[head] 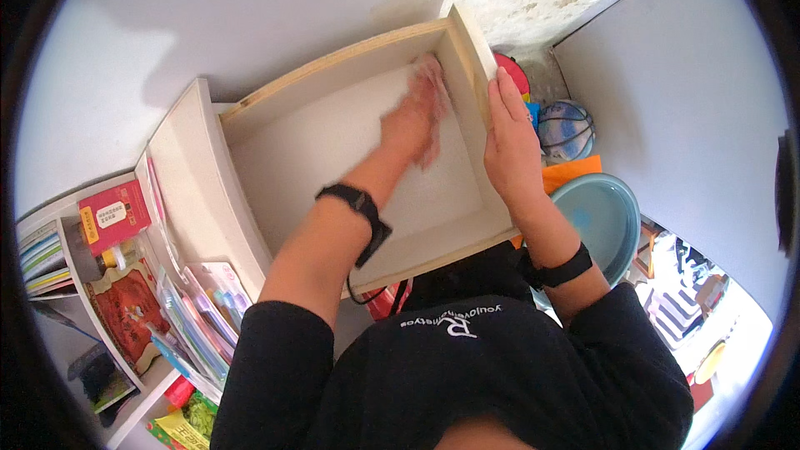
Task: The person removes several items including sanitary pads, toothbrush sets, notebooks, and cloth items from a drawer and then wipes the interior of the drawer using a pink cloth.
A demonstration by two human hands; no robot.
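A pale wooden drawer (pixel 350 109) is pulled out before me, with bare wood showing along its top edges. My left hand (pixel 419 106) reaches down inside it, near the corner by the right-hand panel. Motion blurs this hand, and a thin pale-pink sheet seems to be at its fingers, though its outline is unclear. My right hand (pixel 515 137) rests along the outside of the drawer's right-hand panel (pixel 473 50), holding it with fingers together. Its thumb is hard to make out. Black straps circle both wrists.
Left are shelves with books (pixel 47 262), a red box (pixel 115 215) and packaged toothbrushes (pixel 200 312). Right of the drawer lie a basketball (pixel 567 131), an orange sheet (pixel 572 172) and a blue-green basin (pixel 600 225). A white panel (pixel 675 94) stands beyond.
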